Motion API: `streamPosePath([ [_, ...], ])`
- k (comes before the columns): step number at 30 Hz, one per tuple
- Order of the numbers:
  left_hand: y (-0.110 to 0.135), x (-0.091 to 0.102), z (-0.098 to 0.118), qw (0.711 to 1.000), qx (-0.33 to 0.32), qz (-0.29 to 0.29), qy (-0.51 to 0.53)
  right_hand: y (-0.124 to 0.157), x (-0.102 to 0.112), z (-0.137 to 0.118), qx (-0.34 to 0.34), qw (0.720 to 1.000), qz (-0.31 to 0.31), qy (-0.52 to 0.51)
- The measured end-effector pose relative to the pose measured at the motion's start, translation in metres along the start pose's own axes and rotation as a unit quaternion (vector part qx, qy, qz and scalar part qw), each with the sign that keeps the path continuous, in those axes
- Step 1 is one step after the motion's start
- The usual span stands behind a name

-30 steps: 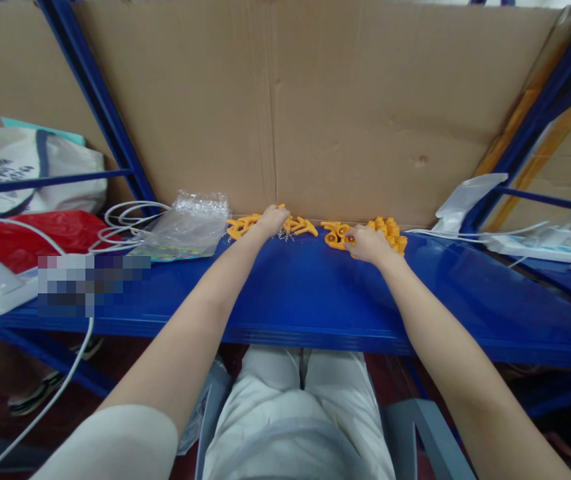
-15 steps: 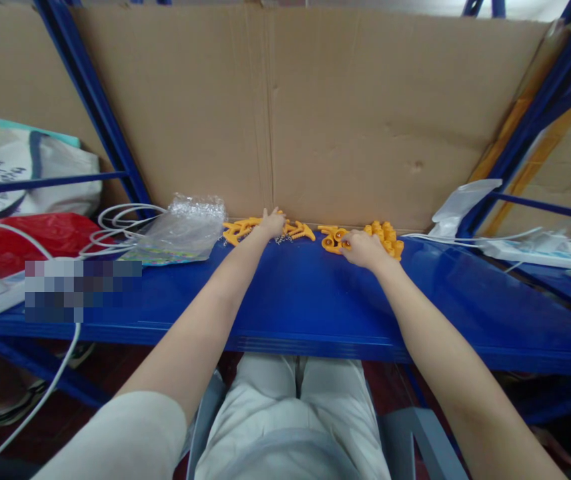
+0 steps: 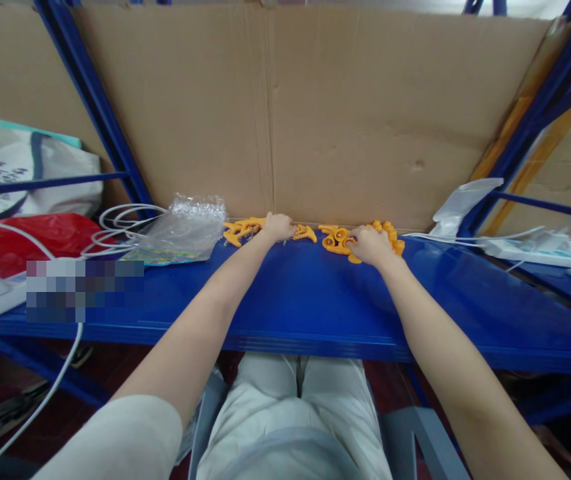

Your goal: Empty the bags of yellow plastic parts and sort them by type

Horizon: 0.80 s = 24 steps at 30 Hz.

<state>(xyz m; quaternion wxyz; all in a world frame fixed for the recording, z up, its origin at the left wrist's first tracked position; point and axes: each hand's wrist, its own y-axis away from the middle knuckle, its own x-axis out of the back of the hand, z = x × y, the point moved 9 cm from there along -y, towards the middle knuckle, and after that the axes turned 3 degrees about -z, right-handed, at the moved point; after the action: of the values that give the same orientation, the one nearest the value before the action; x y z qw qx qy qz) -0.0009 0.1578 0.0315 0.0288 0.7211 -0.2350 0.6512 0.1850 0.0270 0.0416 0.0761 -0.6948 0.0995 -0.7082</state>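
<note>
Both arms reach to the back of a blue metal shelf (image 3: 290,300), against a cardboard sheet (image 3: 315,113). My left hand (image 3: 278,227) rests curled on a row of flat orange plastic pieces (image 3: 239,230); what its fingers grip is hidden. My right hand (image 3: 370,245) lies closed on a pile of small orange plastic parts (image 3: 336,239), with more orange parts (image 3: 391,235) behind it. A tiny metal chain shows by the left hand.
A crumpled clear plastic bag (image 3: 185,227) and coiled white cable (image 3: 120,223) lie left of the orange pieces. Further left are a red bag (image 3: 25,237) and a white tote (image 3: 20,170). A white power strip (image 3: 540,253) with cables sits right, beside blue rack posts.
The left hand curled down onto the flat orange pieces. The right hand shifted slightly right and toward me over the small parts. The view tilted a little.
</note>
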Motion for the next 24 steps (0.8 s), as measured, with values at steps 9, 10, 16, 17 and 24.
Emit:
streamPosePath([
  [9,0.005,0.003,0.003,0.994,0.036,-0.095,-0.041,-0.004,0.004,0.015,-0.036,0.999,0.021,-0.009],
  [10,0.006,0.002,0.002,0.993,0.038,-0.107,-0.043,-0.004,0.005,0.018,-0.045,0.999,0.027,-0.013],
  [16,0.009,0.003,-0.002,0.989,0.050,-0.134,-0.043,-0.004,0.011,0.038,-0.087,0.994,0.053,-0.036],
  [17,0.009,0.004,0.000,0.990,0.047,-0.126,-0.044,-0.004,0.011,0.040,-0.092,0.994,0.053,-0.037],
  [24,0.019,0.025,0.065,0.992,-0.126,-0.007,0.002,-0.004,0.011,0.041,-0.094,0.994,0.043,-0.046],
])
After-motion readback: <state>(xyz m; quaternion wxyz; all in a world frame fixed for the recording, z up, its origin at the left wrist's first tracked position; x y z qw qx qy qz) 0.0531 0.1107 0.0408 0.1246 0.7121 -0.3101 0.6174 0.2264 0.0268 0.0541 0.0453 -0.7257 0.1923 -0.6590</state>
